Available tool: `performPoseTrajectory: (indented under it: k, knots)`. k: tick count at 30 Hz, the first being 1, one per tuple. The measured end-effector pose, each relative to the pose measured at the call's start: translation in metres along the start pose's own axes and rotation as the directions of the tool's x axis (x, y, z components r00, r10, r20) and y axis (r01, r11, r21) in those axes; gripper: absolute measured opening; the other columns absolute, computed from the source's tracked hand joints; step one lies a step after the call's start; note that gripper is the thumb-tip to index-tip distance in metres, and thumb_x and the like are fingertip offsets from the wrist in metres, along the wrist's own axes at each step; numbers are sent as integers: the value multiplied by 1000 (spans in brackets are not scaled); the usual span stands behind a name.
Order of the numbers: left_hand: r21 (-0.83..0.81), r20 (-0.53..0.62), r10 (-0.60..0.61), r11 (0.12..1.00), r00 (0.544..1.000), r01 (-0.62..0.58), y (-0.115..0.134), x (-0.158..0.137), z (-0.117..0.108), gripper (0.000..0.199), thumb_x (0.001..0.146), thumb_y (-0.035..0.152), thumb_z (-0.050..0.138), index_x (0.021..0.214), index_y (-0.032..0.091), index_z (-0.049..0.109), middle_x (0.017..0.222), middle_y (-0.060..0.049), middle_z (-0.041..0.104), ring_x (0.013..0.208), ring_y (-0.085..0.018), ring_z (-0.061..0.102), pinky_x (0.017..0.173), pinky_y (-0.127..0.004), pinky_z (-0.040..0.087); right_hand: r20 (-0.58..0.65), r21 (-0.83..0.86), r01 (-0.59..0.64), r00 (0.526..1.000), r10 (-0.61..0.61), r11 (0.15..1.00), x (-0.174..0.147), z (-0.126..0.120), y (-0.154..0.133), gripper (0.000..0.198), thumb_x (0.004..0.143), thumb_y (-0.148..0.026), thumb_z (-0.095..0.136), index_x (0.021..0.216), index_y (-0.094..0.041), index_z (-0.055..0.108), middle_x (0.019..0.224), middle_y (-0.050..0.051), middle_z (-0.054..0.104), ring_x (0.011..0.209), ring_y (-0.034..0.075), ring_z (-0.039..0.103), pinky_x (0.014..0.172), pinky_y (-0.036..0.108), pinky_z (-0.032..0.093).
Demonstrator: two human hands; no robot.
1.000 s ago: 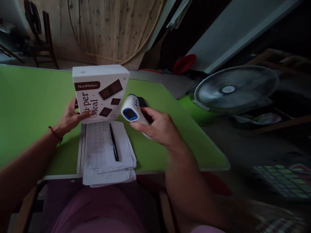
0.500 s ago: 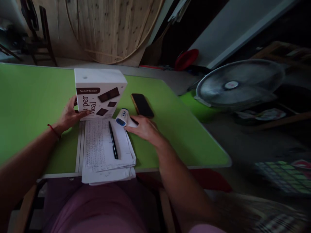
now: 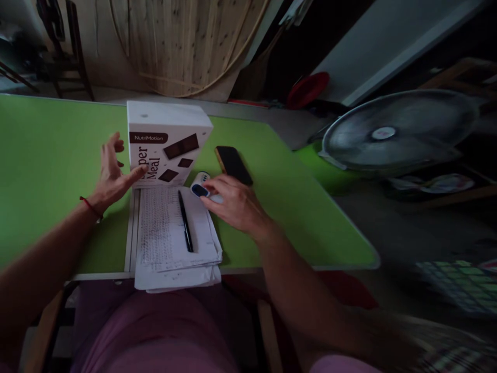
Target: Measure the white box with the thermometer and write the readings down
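Note:
My left hand [image 3: 113, 173] is beside the left side of a white NutriMotion box [image 3: 171, 124] that stands upright on the green table. Its fingers are spread, and the thumb reaches across the box's front. My right hand [image 3: 236, 202] has thumb and fingers around a white and blue infrared thermometer [image 3: 200, 185], partly hidden under the fingers. A black pen [image 3: 185, 223] lies on a stack of handwritten papers [image 3: 159, 233] in front of the box. Just beyond the right hand lies a dark phone [image 3: 234, 165].
The green table [image 3: 303, 223] has its right edge near a standing fan [image 3: 396, 132]. A red basin [image 3: 308, 89] is on the floor behind. A large round wooden board [image 3: 186, 46] leans at the back, and a dark chair [image 3: 66, 52] stands far left.
My left hand has loosened from the box, its fingers now spread and lifted. My right hand has shifted from the thermometer's handle, its fingers now over the top. The view has moved slightly.

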State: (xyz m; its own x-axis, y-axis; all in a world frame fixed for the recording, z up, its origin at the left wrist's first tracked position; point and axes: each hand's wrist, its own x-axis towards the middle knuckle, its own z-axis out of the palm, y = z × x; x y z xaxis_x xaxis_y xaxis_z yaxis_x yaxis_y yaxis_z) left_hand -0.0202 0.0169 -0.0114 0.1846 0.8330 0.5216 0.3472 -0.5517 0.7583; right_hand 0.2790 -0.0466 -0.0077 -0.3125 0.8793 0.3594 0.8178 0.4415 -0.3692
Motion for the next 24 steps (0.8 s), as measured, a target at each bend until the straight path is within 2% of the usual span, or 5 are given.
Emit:
performPoseTrajectory:
  k: [6,10,14,18,24]
  knots:
    - [222,-294,164,970,942,-100,30,-11,4,55,87,66,63,123,29,45,114,-8,57,93,-24,57,78,-41,52,201,37,-17,980,9,999,4,21,-28,15,86,-35,69,92,-22,68,72,4,67,65,20,59,62,34,43]
    - [293,136,176,933,975,-210,50,-23,14,29,98,49,52,107,23,59,69,1,55,59,-16,51,60,-31,45,194,60,-85,978,72,995,0,37,-33,28,84,-27,63,112,-24,66,70,1,66,63,20,59,62,33,43]
    - [410,680,46,803,732,-432,67,-35,28,23,97,33,50,95,18,68,76,-5,69,60,-16,59,56,-28,40,55,297,-30,998,14,954,-1,33,-26,28,87,-26,48,107,-27,68,86,4,71,79,21,65,78,37,51]
    - [569,756,-222,687,615,-452,86,-44,39,33,96,34,58,120,12,60,77,-9,72,58,-20,62,51,-29,36,-29,536,-15,999,36,844,-3,27,-19,29,87,-31,51,112,-25,64,102,6,69,92,21,64,88,40,52]
    - [606,746,-337,702,574,-375,98,-48,45,38,97,36,60,124,9,54,71,-7,68,56,-22,63,50,-30,35,-83,702,-49,985,150,711,-14,34,-32,32,87,-57,62,93,-25,60,76,-1,56,68,14,52,69,33,49]
